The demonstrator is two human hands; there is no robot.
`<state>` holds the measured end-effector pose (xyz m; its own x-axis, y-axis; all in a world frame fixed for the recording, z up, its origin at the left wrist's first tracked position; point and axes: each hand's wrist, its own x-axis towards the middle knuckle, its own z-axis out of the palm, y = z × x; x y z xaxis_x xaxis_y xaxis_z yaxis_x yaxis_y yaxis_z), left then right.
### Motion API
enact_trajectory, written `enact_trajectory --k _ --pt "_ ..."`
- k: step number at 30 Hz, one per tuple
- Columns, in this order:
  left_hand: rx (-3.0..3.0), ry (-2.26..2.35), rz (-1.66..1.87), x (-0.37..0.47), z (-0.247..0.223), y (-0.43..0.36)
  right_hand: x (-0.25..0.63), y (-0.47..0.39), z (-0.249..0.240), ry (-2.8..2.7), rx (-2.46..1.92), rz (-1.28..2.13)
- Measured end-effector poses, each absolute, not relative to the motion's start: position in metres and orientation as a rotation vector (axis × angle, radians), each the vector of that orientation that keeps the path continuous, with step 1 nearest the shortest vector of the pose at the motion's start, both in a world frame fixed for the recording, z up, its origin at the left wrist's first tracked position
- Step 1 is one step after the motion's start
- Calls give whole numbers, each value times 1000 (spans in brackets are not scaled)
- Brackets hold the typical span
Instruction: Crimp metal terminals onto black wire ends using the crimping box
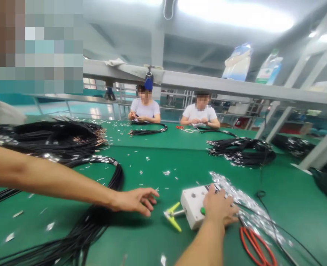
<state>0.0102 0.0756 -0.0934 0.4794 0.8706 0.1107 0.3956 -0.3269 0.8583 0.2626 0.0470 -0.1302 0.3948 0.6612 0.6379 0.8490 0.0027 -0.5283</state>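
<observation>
On the green table [157, 236], seen from the head camera, I am watching two bare arms reaching forward from the near edge. The right hand [218, 207] is resting flat on top of a small white box [192, 207], fingers spread and covering its far right corner; a green button [202, 211] is showing just beside the thumb. I am reading that hand as laid on the box rather than gripping it. A yellow clip [173, 217] is sticking out of the box's left face on a short metal stem, its two prongs opening toward the left and the near edge.

The left hand [137, 201] is hovering open just above the table, fingers loosely spread and holding nothing, fingertips pointing right toward the clip. The clip is lying between the two hands, a short gap right of the left fingertips, its stem running roughly left to right; the left hand is the freer one facing it.

Under the left forearm a thick bundle of black cables [96, 221] is curving from the far left toward the near edge. A strip of silvery metal parts [243, 201] is trailing away beyond the right hand, and red-handled scissors [256, 245] are lying near the right wrist. Two other people are sitting at the far side, working over their own cables.
</observation>
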Motion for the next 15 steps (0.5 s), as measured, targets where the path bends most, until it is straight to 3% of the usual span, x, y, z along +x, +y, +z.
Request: enact_trajectory --k 4,11,13,15 --pt "1676 983 521 -6 -111 91 285 86 -136 -1129 -2036 -376" --pt "1626 796 463 -20 -105 80 246 52 -157 -1243 -2259 -646" --pt "1498 839 401 -33 -101 76 239 45 -157 -1311 -2049 -765" --pt "1400 867 364 -45 -98 76 233 41 -154 -1636 -1614 -671"
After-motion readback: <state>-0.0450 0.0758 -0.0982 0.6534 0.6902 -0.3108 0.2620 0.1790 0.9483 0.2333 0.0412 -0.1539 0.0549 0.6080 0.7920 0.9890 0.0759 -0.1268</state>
